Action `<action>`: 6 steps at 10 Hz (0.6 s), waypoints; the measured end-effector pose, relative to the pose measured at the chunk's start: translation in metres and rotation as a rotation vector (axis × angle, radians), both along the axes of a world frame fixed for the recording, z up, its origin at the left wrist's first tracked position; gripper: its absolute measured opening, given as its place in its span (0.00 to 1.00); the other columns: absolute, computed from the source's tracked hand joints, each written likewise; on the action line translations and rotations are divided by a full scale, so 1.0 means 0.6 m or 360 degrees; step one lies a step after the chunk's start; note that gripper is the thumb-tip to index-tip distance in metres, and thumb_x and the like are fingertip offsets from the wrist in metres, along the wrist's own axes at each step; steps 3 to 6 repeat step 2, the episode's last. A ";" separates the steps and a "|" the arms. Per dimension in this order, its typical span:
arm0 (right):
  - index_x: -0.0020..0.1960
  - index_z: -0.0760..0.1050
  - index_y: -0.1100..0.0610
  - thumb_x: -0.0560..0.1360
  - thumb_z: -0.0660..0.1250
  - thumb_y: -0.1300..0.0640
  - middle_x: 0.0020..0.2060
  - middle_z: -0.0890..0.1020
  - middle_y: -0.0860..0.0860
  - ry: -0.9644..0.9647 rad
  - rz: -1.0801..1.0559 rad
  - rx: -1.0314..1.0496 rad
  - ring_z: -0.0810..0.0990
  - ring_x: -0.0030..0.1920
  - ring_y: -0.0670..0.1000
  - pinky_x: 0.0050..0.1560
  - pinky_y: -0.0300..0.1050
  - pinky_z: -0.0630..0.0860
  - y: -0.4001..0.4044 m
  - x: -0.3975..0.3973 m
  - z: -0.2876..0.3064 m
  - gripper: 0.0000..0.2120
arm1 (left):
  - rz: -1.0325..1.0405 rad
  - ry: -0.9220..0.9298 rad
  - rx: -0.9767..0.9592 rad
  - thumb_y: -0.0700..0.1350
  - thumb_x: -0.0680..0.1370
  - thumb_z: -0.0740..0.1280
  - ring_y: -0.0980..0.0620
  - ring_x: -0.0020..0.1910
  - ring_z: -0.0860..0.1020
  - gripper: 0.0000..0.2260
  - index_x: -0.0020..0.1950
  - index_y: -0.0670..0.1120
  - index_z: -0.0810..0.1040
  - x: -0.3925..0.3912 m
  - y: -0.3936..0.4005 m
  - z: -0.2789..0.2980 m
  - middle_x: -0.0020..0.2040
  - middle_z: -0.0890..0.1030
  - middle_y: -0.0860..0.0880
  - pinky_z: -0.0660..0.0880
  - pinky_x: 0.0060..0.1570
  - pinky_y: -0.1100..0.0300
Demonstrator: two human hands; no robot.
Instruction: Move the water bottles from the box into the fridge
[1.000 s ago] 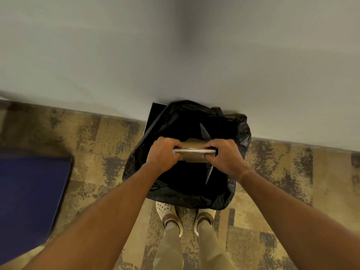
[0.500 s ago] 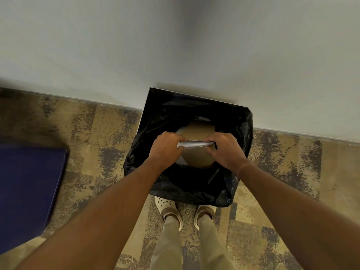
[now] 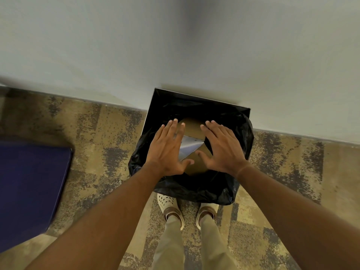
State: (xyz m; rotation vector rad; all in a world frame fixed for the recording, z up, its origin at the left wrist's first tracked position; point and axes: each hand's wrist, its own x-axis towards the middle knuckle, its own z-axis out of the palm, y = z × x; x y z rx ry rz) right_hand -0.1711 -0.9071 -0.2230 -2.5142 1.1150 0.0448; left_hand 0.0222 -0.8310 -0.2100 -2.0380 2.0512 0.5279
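A: What is seen from the head camera?

B: A bin (image 3: 196, 100) lined with a black bag (image 3: 194, 188) is seen from above, set against a pale wall (image 3: 175, 45) on a patterned brown carpet (image 3: 97, 143). Folded brown cardboard (image 3: 191, 125) with a grey-white patch (image 3: 188, 148) lies inside the bin.

A: How are the hands placed?

B: Both are held over the mouth of the bin, palms down. The left hand (image 3: 167, 151) is spread flat at the left side of the cardboard, its fingers (image 3: 173, 127) straight and pointed toward the wall. The right hand (image 3: 224, 149) is spread the same way at the right side. Nothing is gripped by either hand. Whether the palms touch the cardboard or hover just above it cannot be told.

A: Where are the water bottles, the box and the fridge?

B: No bottle and no fridge can be made out in this view. The cardboard in the bin may be the flattened box, but that cannot be told for certain.

A: What else is shown?

B: A dark blue flat surface (image 3: 29, 191) is seen at the left edge, well apart from the bin. Below the bin, two feet in pale perforated shoes (image 3: 169, 207) and legs in khaki trousers (image 3: 171, 246) are seen, the toes just beside the bag's near edge. Both bare forearms reach up from the bottom corners of the view.
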 end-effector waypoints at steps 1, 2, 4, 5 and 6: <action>0.77 0.59 0.59 0.72 0.59 0.34 0.75 0.63 0.58 0.0049 0.0016 -0.0069 0.59 0.77 0.56 0.76 0.55 0.57 -0.002 0.012 0.020 0.42 | 0.0017 -0.0051 -0.0010 0.75 0.69 0.51 0.44 0.78 0.39 0.51 0.79 0.43 0.39 0.002 0.001 0.017 0.79 0.40 0.41 0.41 0.77 0.46; 0.78 0.53 0.59 0.72 0.54 0.30 0.77 0.56 0.58 0.0107 0.0022 -0.0106 0.52 0.78 0.57 0.77 0.56 0.51 0.000 0.025 0.043 0.45 | 0.0052 -0.0106 -0.0048 0.76 0.68 0.52 0.43 0.78 0.38 0.53 0.79 0.43 0.37 0.007 0.005 0.042 0.79 0.39 0.40 0.40 0.76 0.44; 0.78 0.53 0.59 0.72 0.54 0.30 0.77 0.56 0.58 0.0107 0.0022 -0.0106 0.52 0.78 0.57 0.77 0.56 0.51 0.000 0.025 0.043 0.45 | 0.0052 -0.0106 -0.0048 0.76 0.68 0.52 0.43 0.78 0.38 0.53 0.79 0.43 0.37 0.007 0.005 0.042 0.79 0.39 0.40 0.40 0.76 0.44; 0.78 0.53 0.59 0.72 0.54 0.30 0.77 0.56 0.58 0.0107 0.0022 -0.0106 0.52 0.78 0.57 0.77 0.56 0.51 0.000 0.025 0.043 0.45 | 0.0052 -0.0106 -0.0048 0.76 0.68 0.52 0.43 0.78 0.38 0.53 0.79 0.43 0.37 0.007 0.005 0.042 0.79 0.39 0.40 0.40 0.76 0.44; 0.78 0.53 0.59 0.72 0.54 0.30 0.77 0.56 0.58 0.0107 0.0022 -0.0106 0.52 0.78 0.57 0.77 0.56 0.51 0.000 0.025 0.043 0.45 | 0.0052 -0.0106 -0.0048 0.76 0.68 0.52 0.43 0.78 0.38 0.53 0.79 0.43 0.37 0.007 0.005 0.042 0.79 0.39 0.40 0.40 0.76 0.44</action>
